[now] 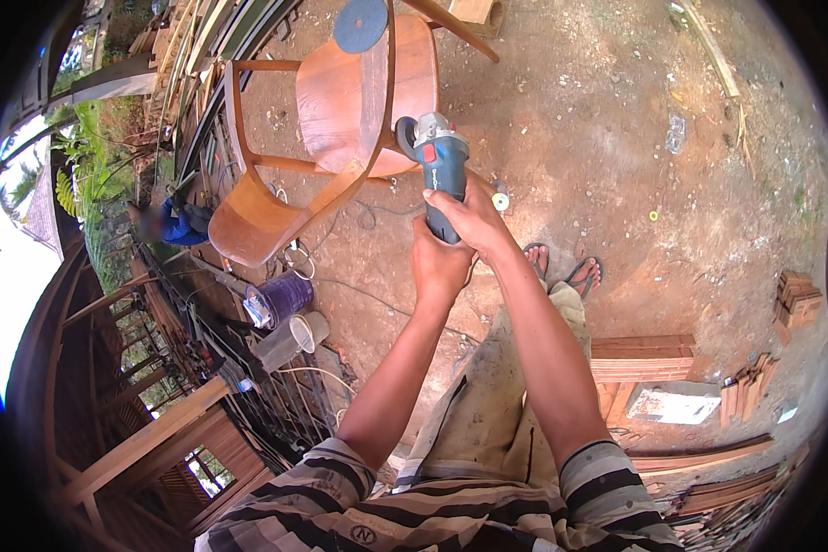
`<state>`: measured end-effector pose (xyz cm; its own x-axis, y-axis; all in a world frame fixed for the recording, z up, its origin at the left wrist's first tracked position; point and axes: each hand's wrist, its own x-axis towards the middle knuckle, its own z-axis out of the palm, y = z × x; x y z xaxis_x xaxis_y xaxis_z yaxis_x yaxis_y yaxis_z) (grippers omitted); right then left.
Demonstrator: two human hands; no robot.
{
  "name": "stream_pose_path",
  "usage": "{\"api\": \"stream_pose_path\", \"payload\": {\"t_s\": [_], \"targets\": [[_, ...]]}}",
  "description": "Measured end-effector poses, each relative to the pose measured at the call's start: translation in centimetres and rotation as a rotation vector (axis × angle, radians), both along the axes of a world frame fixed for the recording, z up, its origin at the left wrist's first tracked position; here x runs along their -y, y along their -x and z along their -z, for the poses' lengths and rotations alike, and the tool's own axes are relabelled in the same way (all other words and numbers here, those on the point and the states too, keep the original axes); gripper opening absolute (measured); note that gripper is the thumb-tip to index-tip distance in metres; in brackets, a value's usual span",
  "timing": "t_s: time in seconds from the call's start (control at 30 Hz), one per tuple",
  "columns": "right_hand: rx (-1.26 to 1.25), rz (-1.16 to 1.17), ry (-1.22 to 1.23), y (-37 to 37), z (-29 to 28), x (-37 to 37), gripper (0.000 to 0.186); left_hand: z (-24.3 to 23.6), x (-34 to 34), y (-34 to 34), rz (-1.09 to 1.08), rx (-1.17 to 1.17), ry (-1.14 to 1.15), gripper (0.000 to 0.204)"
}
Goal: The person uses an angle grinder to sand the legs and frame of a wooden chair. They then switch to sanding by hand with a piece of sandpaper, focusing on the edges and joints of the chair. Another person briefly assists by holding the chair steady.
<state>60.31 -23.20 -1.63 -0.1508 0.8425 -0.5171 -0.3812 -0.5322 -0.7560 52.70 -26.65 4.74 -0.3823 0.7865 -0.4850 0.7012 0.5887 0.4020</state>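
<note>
Both my hands are wrapped round a blue-green angle grinder (444, 166) with a grey metal head. Lower on its body sits my left hand (437, 262); my right hand (478, 216) grips just above it, on the right side. The grinder's dark disc (406, 137) is beside the curved edge of a brown wooden chair (336, 184); whether they touch I cannot tell. The chair lies tipped over, its broad seat and curved backrest showing. A round blue-grey sanding disc (360, 26) rests on the chair's upper part.
A purple bucket (285, 296) and a translucent container (305, 333) stand at left, near a cable (368, 293) on the dirt ground. Beyond the chair's left side a person in blue (182, 225) crouches. Stacked planks (642, 357) lie at right, long timber strips (213, 37) at far left.
</note>
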Motion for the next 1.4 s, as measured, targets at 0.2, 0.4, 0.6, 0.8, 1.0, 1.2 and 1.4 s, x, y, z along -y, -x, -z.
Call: {"api": "stream_pose_path", "payload": {"t_s": [0.2,0.4,0.6,0.8,1.0,1.2,1.4], "targets": [[0.029,-0.063,0.016,-1.0,-0.6,-0.4,0.042,2.0,0.8,0.5,0.03,-0.009,-0.117,0.066],[0.074,-0.091,0.035,-1.5,0.6,-1.3,0.039,1.0,-0.8,-1.1,-0.076,0.116,-0.018,0.064],[0.002,-0.011,0.017,-2.7,2.5,-1.1,0.043,-1.5,1.0,-0.9,0.105,0.324,-0.005,0.062],[0.092,-0.166,0.105,-5.7,-0.1,-3.8,0.056,-8.7,5.2,-4.1,0.214,-0.021,0.039,0.051],[0.008,-0.193,0.087,-6.8,-1.6,-5.1,0.062,-6.3,16.0,-12.6,0.328,-0.141,0.434,0.076],[0.025,-0.265,0.073,-6.2,0.3,-6.1,0.062,-0.2,15.2,-17.1,0.538,-0.006,0.967,0.098],[-0.018,-0.267,0.106,-6.3,1.0,-6.4,0.06,1.4,12.4,-15.7,0.519,0.091,1.164,0.095]]}}
